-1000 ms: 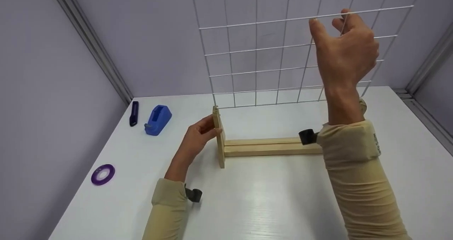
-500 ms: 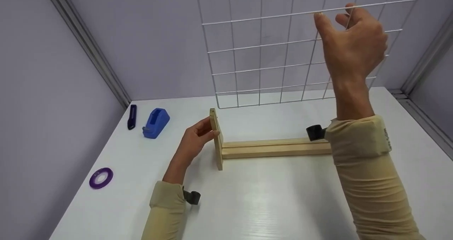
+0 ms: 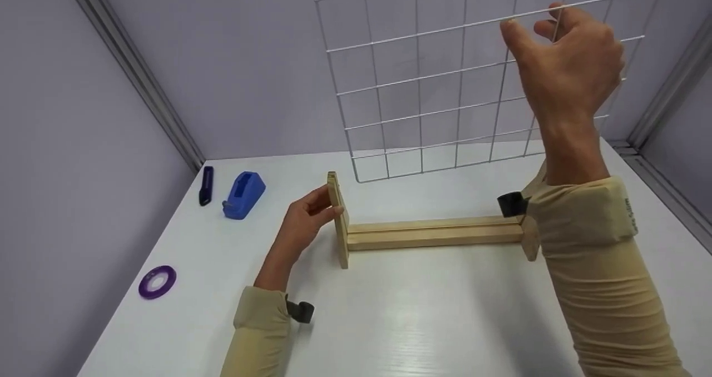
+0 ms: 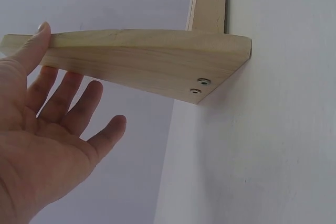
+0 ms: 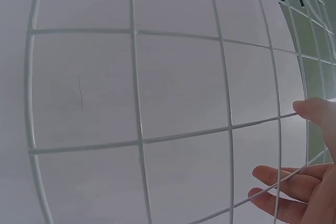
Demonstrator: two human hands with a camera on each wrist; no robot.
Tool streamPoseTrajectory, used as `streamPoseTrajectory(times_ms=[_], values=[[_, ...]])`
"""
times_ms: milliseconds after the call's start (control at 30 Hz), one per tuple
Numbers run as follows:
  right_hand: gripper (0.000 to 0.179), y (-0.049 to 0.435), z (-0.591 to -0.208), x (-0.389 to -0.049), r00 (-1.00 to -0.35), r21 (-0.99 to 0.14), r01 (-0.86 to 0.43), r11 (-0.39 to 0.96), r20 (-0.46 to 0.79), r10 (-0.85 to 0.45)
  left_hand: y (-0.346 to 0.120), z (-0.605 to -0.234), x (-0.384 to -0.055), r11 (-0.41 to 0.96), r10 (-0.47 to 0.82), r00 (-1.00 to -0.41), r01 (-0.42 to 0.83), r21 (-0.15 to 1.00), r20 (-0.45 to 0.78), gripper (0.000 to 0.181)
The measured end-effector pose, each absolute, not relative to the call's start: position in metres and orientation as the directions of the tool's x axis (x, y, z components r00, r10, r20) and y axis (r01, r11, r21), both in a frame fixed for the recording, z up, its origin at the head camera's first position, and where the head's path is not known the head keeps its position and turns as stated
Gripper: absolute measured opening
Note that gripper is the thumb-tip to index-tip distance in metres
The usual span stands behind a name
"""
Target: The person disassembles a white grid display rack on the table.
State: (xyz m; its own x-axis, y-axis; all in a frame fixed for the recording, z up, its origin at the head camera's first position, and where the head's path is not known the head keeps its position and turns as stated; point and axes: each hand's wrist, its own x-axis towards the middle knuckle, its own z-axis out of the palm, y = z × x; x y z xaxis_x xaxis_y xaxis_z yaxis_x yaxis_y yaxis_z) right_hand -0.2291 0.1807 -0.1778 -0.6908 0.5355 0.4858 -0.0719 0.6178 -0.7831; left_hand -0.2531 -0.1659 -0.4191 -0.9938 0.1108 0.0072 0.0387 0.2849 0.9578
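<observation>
My left hand (image 3: 303, 221) holds the upright left end board (image 3: 339, 227) of a wooden stand, thumb on one side and fingers on the other. In the left wrist view, two metal fasteners (image 4: 203, 81) show near the board's lower end. A wooden crossbar (image 3: 434, 235) joins it to a right end board (image 3: 530, 241), partly hidden behind my right sleeve. Up high, my right hand (image 3: 575, 60) grips a white wire grid panel (image 3: 418, 34), its thumb and fingers around the wires. The grid hangs tilted behind the stand, its lower left corner lower in view than its right.
On the table's (image 3: 389, 321) left side lie a blue tape dispenser (image 3: 245, 195), a dark utility knife (image 3: 206, 185) and a purple roll of tape (image 3: 157, 282). Grey walls with metal corner posts (image 3: 133, 71) enclose the back and sides.
My right hand has moved right and slightly up with the wire grid. The grid has tilted more, its lower left corner shifting right and down. My left hand stays on the end board.
</observation>
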Motion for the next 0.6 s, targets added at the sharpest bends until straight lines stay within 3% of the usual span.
streamPoseTrajectory(times_ms=[600], values=[[0.062, 0.192, -0.188, -0.219, -0.717, -0.700, -0.141, 0.701, 0.560, 0.415, -0.166, -0.420, -0.242, 0.273, 0.020, -0.996, 0.086, 0.958, 0.083, 0.065]])
